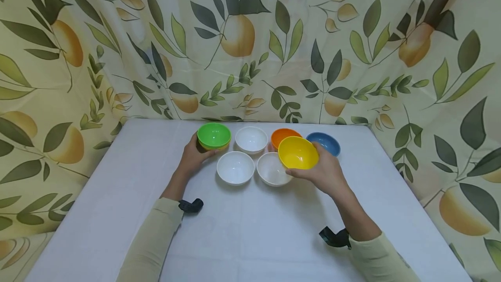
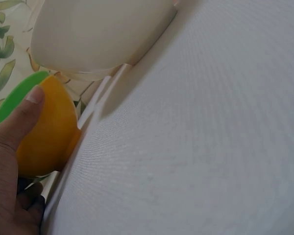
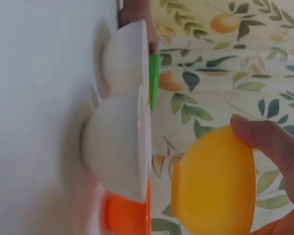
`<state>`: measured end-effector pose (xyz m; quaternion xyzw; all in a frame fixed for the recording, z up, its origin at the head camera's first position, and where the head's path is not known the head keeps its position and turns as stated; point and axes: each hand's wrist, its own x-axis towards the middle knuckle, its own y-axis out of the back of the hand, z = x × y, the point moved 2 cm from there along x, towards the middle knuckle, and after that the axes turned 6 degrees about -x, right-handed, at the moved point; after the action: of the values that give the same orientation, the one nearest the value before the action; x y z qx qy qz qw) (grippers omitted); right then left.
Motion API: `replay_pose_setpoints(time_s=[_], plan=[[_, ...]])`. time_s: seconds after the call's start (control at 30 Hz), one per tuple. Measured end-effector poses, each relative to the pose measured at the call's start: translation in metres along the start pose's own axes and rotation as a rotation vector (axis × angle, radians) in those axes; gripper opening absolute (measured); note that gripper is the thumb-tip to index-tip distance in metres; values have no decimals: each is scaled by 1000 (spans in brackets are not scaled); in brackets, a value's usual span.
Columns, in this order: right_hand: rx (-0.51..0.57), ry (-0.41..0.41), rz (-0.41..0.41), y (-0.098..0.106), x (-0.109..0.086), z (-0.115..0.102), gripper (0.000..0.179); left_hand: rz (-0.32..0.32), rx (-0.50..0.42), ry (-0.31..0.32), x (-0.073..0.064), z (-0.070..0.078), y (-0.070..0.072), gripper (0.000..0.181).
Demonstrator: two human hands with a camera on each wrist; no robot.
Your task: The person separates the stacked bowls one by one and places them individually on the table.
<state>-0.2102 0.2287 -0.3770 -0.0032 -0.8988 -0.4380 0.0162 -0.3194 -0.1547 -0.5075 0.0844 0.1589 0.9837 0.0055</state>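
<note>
At the left of the row, my left hand (image 1: 191,156) grips a yellow bowl (image 2: 51,132) that has a green bowl (image 1: 214,135) nested inside it. The thumb lies against the yellow bowl's outer wall, near the rim. My right hand (image 1: 327,171) holds another yellow bowl (image 1: 298,153) by its side, tilted a little. That bowl is raised off the table and overlaps a white bowl (image 1: 272,171) in the head view. In the right wrist view, the thumb is on the rim of this yellow bowl (image 3: 213,183), while the other fingers are mostly out of sight.
Two more white bowls, one front (image 1: 235,169) and one behind (image 1: 252,139), stand between the hands. An orange bowl (image 1: 282,136) and a blue bowl (image 1: 325,142) are at the back right. A white cloth covers the table (image 1: 242,234); a fruit-patterned curtain (image 1: 250,68) hangs behind.
</note>
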Motion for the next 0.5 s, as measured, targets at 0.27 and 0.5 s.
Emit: replay_pose_setpoints(time_s=[0.27, 0.5], plan=[[-26, -78, 6, 7, -3, 12, 119, 5, 11, -15, 2, 1, 1, 105], [-43, -99, 27, 8, -6, 25, 116, 9, 6, -5, 1, 0, 1, 105]])
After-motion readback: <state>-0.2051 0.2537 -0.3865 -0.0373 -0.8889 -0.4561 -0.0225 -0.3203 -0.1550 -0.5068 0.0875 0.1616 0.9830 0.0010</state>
